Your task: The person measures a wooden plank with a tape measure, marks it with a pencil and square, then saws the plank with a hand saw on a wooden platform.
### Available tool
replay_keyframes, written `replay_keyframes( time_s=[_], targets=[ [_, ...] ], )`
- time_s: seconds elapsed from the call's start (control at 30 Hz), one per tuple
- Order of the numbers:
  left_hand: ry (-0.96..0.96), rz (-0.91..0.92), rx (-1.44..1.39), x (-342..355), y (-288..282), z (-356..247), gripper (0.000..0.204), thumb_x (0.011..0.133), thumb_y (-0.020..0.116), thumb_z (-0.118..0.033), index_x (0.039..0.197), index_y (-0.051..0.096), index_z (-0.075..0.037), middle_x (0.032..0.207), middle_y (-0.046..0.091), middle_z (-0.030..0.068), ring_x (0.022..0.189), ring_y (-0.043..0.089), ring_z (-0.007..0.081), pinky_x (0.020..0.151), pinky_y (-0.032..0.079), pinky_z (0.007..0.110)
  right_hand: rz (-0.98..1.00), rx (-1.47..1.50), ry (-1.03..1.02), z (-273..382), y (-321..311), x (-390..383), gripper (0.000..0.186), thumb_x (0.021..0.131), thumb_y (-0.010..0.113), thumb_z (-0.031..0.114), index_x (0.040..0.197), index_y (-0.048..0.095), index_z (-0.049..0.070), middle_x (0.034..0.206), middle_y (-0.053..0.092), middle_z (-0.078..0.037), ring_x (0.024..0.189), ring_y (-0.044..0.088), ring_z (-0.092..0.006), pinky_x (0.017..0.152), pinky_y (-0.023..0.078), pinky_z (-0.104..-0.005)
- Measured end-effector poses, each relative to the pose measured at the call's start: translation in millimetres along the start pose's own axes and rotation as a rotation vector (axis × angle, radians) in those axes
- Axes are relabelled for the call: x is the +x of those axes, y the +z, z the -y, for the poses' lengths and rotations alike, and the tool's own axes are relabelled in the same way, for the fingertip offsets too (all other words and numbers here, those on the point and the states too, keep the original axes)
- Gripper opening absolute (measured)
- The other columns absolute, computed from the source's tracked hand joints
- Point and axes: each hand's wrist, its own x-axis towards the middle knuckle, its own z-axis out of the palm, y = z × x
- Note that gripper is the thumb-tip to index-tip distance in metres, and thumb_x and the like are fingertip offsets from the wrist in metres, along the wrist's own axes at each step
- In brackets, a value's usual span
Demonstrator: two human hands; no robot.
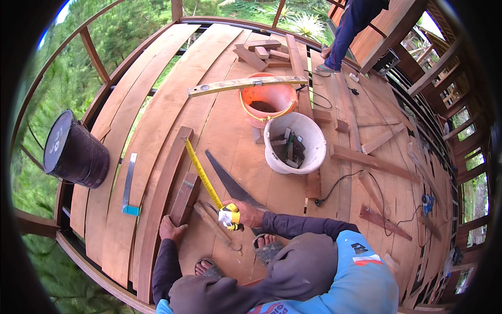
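My right hand (250, 213) is closed around a yellow and white tape measure (229, 216). Its yellow blade (204, 175) is pulled out and runs up and left to the far end of a long grooved timber (163, 209). Beside that timber lies a short reddish wooden block (185, 198), and my left hand (172, 230) grips its near end. A narrow wood strip (212, 222) lies between the block and my feet. The dark blade of a handsaw (230, 180) rests on the boards beyond my right hand, its near part partly hidden by my right arm.
An orange bucket (282, 95) carries a spirit level (246, 85) across its rim. Nearer stands a white bucket (317, 140) of offcuts. A dark lidded bucket (86, 157) and a try square (129, 186) are left. Cables, timbers and a blue power tool (428, 203) lie right; another person (351, 31) stands beyond.
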Motion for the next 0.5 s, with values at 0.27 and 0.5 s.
replay_keyframes(
  time_s=[0.27,0.5],
  targets=[
    [0.264,-0.020,-1.026,-3.4,-50.0,-23.4,0.056,0.097,0.069,-0.035,0.135,0.059,0.005,0.123,0.069,0.0142,0.116,0.064,0.0243,0.104,0.047,0.036,-0.180,0.315,-0.137,-1.7,-3.1,4.7,0.047,0.100,0.066,0.022,0.138,0.049,0.000,0.105,0.071,-0.007,0.084,0.069,-0.0121,0.067,0.058,-0.0260],
    [0.029,0.013,-1.594,-8.8,-80.3,-68.4,0.049,0.106,0.056,-0.047,0.123,0.063,-0.002,0.105,0.069,0.0065,0.092,0.067,0.0173,0.083,0.055,0.034,-0.117,0.230,-0.196,39.2,2.0,10.1,0.041,0.101,0.064,0.018,0.136,0.051,0.001,0.102,0.070,-0.006,0.085,0.068,-0.0111,0.072,0.057,-0.0263]
  ],
)
